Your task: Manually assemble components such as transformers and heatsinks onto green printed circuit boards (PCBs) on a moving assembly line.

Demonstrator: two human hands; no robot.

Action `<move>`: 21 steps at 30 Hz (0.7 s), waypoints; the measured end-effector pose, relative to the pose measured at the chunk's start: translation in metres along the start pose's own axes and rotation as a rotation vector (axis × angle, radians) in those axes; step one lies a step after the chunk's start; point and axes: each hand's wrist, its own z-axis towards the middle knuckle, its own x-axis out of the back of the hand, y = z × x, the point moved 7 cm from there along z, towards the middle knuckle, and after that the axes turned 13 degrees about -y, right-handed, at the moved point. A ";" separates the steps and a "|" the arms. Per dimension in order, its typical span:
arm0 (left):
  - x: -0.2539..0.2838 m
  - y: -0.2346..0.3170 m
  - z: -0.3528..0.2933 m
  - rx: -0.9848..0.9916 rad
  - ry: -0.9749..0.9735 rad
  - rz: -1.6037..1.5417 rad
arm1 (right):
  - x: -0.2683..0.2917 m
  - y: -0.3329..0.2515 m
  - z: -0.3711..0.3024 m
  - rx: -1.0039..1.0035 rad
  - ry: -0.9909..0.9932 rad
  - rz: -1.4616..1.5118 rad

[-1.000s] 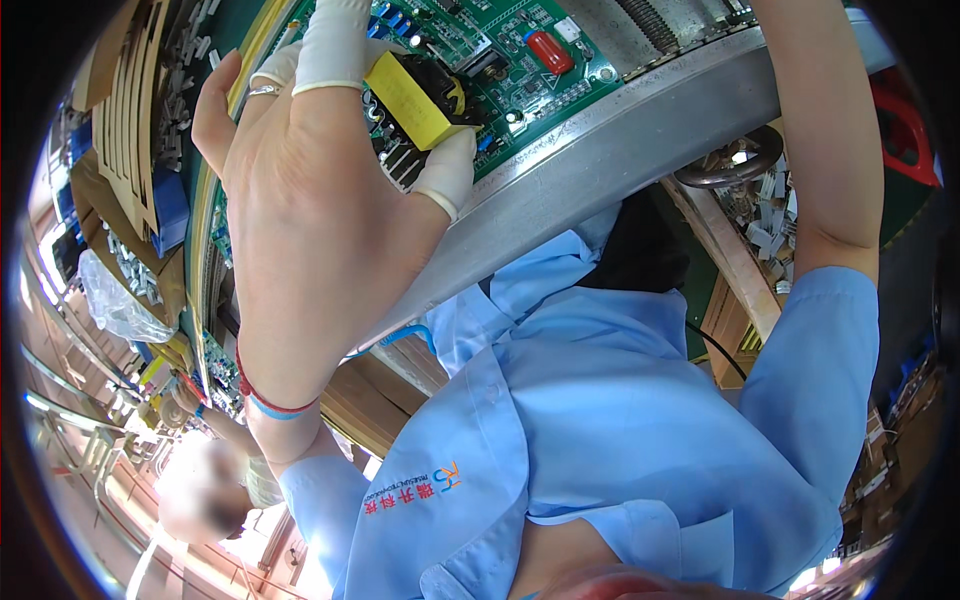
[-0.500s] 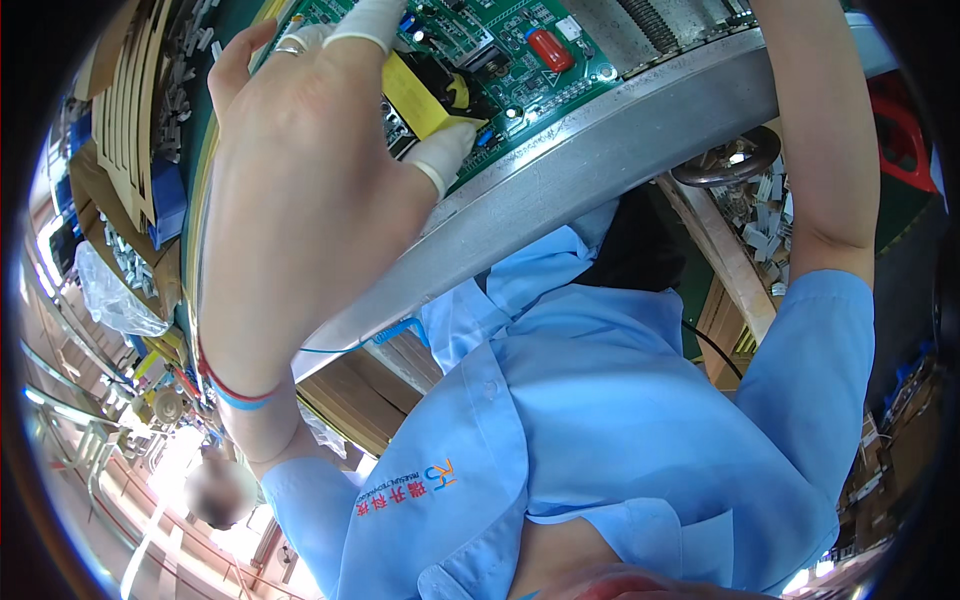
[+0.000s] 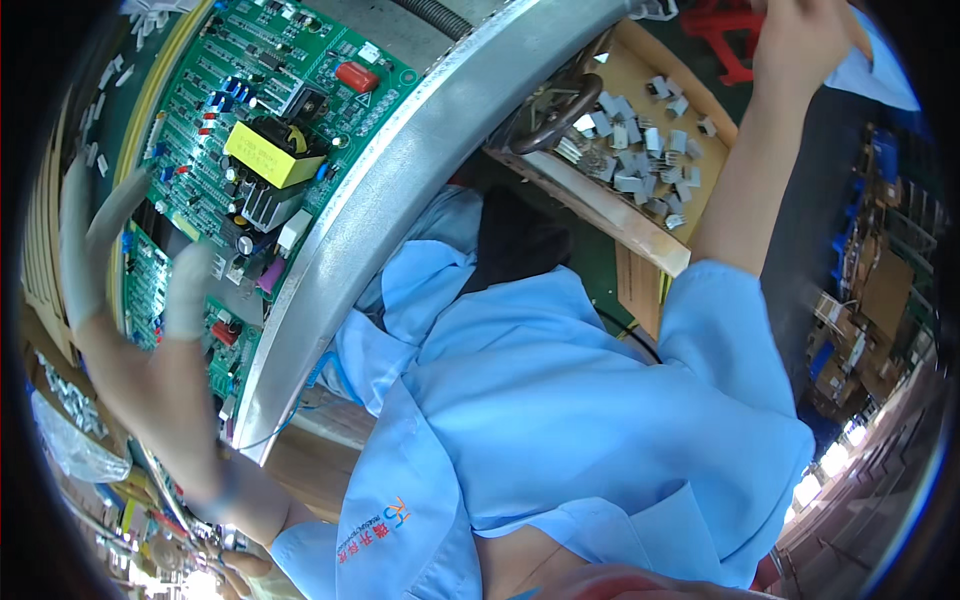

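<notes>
A green circuit board (image 3: 215,60) with a yellow transformer (image 3: 265,155) and a red capacitor (image 3: 356,77) lies along the inner side of a silver metal rail. A second green board (image 3: 145,270) sits nearer, below it. My left hand (image 3: 140,350) hovers beside the boards at the left, slightly blurred, with pale covers on its spread fingers. It holds nothing that I can see. My right hand (image 3: 805,45) is stretched out to the upper right, close to light blue cloth (image 3: 880,70). Its fingers are mostly cut off by the picture's edge.
The curved metal rail (image 3: 400,140) runs between me and the boards. Right of it stands a cardboard tray (image 3: 640,60) with several small grey-white parts (image 3: 630,160). A round metal handle (image 3: 560,115) sticks out by the tray. Beyond is a red plastic object (image 3: 715,35).
My left hand has come off the board and moved left and down, its fingers spreading. My right hand has swung out to the upper right. The view has turned, showing more of the boards and tray.
</notes>
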 end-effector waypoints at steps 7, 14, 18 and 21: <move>0.017 -0.056 -0.043 0.111 0.131 -0.148 | -0.045 0.122 -0.160 -0.555 -0.554 -0.536; 0.028 -0.098 -0.170 0.457 0.324 -0.316 | -0.125 0.187 -0.183 -0.246 -1.170 -0.860; 0.009 -0.108 -0.226 0.401 0.658 -0.143 | -0.278 0.109 -0.152 0.792 -1.182 -0.300; 0.011 -0.121 -0.325 0.651 0.761 -0.113 | -0.387 0.017 -0.132 0.958 -1.143 0.022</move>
